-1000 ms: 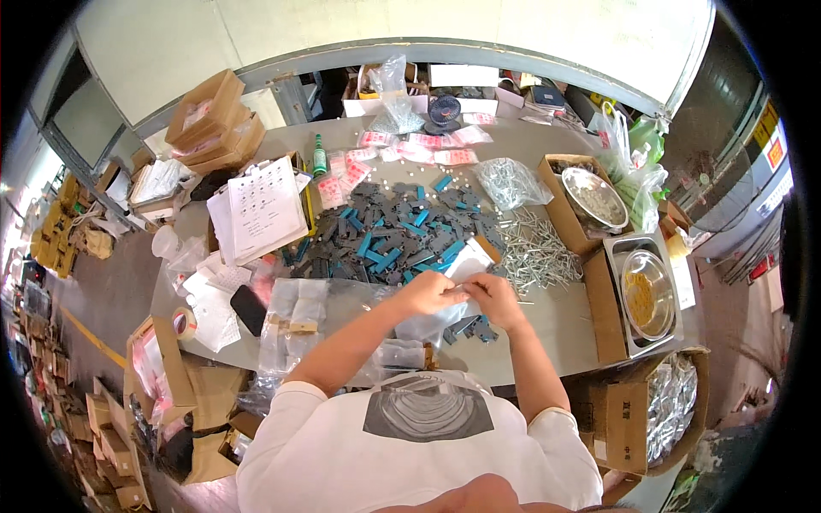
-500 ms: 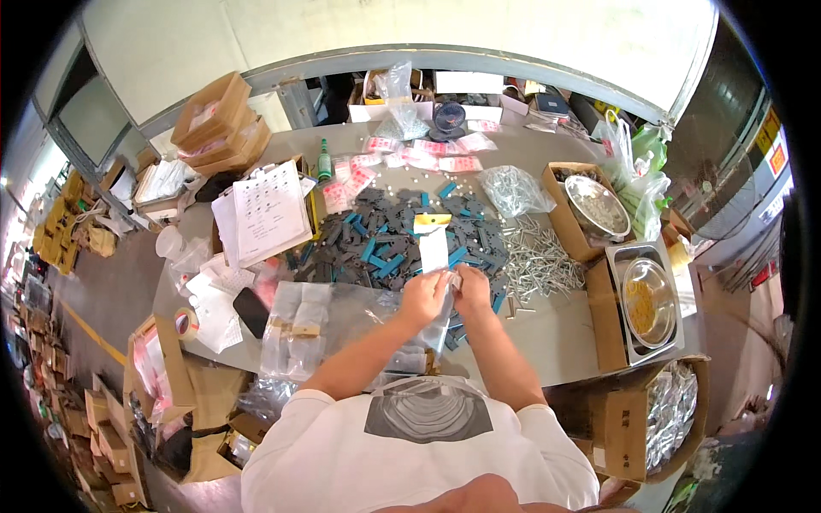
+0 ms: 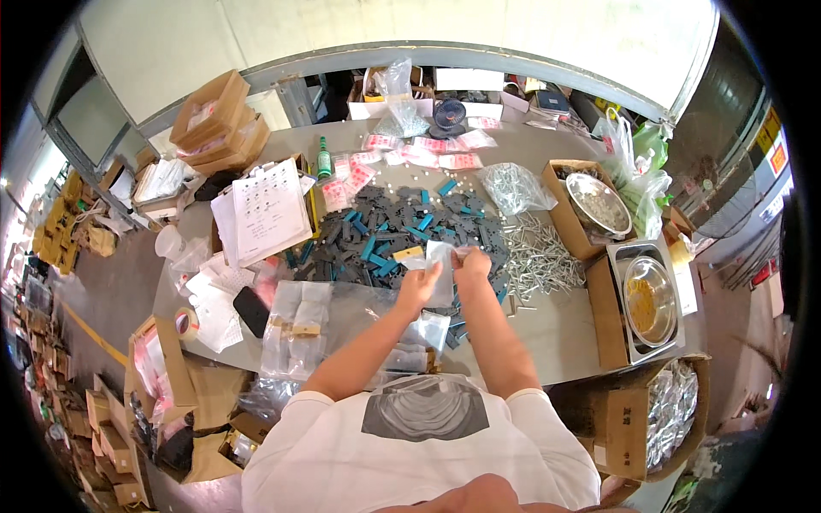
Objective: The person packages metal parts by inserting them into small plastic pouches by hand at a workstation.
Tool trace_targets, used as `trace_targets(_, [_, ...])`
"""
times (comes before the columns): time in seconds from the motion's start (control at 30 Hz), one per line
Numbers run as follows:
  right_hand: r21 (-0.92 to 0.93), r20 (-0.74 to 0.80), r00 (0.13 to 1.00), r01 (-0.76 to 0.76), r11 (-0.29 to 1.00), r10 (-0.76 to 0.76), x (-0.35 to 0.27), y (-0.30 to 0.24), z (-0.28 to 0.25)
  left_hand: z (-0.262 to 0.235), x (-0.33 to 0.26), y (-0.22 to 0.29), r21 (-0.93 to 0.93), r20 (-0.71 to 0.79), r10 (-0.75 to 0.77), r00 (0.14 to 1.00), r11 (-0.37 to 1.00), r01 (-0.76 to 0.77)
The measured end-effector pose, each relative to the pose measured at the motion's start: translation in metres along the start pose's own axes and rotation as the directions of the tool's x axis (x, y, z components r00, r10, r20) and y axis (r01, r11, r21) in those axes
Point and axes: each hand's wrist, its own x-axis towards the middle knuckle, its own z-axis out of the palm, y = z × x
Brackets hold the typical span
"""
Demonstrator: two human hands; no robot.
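Seemingly at the packet-handling step: grasping one white plastic packet (image 3: 440, 278) between left hand (image 3: 415, 291) and right hand (image 3: 472, 268), at 5 o'clock on the grey-blue parts pile (image 3: 393, 229) (way too jumbled to count). Probably calling for a steady two-sided grip next. Counting two metal bowls (image 3: 657, 329) at 2 and 3 o'clock, one phone (image 3: 250, 312) at 9
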Motion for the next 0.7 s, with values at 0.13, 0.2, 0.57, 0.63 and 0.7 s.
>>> trace_targets(0.13, [0.099,0.264,0.964,-0.07,0.993,0.042,0.039,-0.011,-0.013,-0.003,-0.004,0.004,-0.44,0.33,-0.022,0.944,0.881,0.175])
trace_targets(0.2, [-0.034,0.361,0.924,-0.121,0.992,0.125,0.041,-0.015,-0.019,-0.004,0.0,0.013,-0.505,0.377,-0.081,0.923,0.817,0.278])
trace_targets(0.57, [-0.588,0.687,0.548,0.805,-0.078,0.478,-0.056,0.023,-0.134,-0.025,0.01,0.052,-0.444,0.235,-0.099,0.967,0.874,0.198])
trace_targets(0.63, [-0.537,0.681,0.514,0.835,-0.121,0.522,-0.075,0.027,-0.143,-0.023,0.007,0.05,-0.431,0.218,0.011,0.976,0.898,0.086])
trace_targets(0.7, [-0.469,0.698,0.453,0.874,-0.123,0.555,-0.078,0.035,-0.153,-0.023,0.005,0.048,-0.414,0.207,0.126,0.97,0.91,-0.03])
